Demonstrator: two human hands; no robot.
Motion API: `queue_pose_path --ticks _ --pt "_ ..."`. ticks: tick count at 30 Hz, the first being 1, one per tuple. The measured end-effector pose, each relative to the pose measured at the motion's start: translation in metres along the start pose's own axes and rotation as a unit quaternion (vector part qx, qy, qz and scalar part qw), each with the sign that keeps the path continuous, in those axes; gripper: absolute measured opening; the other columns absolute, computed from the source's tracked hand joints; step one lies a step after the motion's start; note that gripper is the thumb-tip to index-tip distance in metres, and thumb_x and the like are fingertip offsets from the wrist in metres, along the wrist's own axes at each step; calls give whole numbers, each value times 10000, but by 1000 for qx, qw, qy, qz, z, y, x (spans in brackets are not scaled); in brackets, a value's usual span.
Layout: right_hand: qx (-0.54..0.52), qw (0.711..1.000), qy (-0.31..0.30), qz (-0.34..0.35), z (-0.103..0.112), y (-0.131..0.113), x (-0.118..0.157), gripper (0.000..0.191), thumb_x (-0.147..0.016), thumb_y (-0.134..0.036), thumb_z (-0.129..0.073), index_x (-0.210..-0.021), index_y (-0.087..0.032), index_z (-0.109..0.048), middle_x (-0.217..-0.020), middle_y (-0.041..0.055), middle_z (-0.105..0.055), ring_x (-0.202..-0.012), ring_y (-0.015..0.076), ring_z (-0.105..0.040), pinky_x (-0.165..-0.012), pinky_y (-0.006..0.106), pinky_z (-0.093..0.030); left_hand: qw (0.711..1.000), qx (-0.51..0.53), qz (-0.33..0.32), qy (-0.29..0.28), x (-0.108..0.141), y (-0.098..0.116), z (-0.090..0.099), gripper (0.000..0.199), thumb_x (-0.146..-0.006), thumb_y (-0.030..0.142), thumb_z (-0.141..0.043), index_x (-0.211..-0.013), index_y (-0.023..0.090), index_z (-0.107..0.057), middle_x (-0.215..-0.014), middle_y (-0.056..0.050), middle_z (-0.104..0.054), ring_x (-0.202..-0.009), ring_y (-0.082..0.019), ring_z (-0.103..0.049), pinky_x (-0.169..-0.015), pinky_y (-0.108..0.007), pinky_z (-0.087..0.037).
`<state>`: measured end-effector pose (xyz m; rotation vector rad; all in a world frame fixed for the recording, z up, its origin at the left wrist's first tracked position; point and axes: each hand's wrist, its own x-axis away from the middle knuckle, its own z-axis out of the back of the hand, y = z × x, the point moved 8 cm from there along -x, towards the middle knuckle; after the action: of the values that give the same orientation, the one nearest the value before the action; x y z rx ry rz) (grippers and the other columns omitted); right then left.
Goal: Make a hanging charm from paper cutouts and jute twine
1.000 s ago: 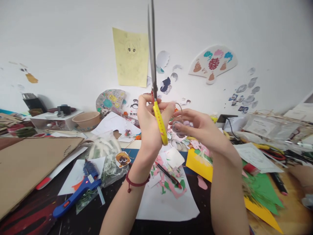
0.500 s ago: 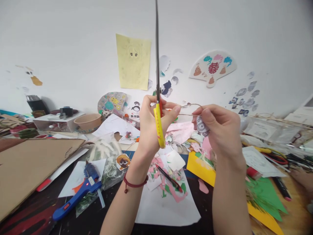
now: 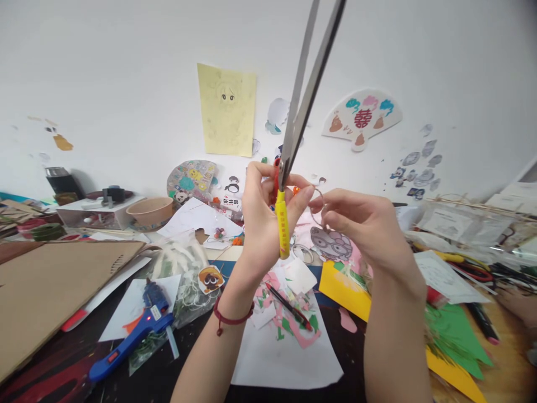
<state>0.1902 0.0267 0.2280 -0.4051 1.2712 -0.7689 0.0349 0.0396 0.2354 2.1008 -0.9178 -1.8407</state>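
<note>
Scissors with a yellow and red handle (image 3: 284, 226) hang on my left hand (image 3: 264, 210), blades pointing up and slightly parted. Thumb and forefinger of that hand also pinch a thin brown string (image 3: 318, 193). The string curves in a small loop across to my right hand (image 3: 364, 226), whose fingers are closed on its other side. Just below the right fingertips, a grey cartoon paper cutout (image 3: 331, 243) hangs, seemingly on the string; its join is hidden. Under both hands lies a white sheet (image 3: 289, 358) with pink and green paper scraps and a dark pen (image 3: 289, 305).
To the left lie a blue glue gun (image 3: 136, 336) with its light on, a plastic bag (image 3: 184, 280) and a large cardboard sheet (image 3: 62, 285). Yellow card (image 3: 344, 288) and green paper (image 3: 457, 336) are at the right. A round bowl (image 3: 150, 210) stands behind. Someone's hand (image 3: 518, 302) shows at the right edge.
The scissors have tilted to the right and their blades now show apart. My right hand has come closer to the left, shortening the string loop. The cutout has swung down to face me.
</note>
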Motion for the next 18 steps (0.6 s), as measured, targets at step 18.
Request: queue_pose_path --ticks 18 --pt "52 983 164 64 18 -15 5 65 -818 -334 -757 -824 -269 -761 -829 14 -732 -788 169 -662 -735 326 -512 999 -19 -19 32 0 7 6 358 -809 304 -781 -952 247 -458 -918 5 -626 -780 -119 -641 -601 -258 -455"
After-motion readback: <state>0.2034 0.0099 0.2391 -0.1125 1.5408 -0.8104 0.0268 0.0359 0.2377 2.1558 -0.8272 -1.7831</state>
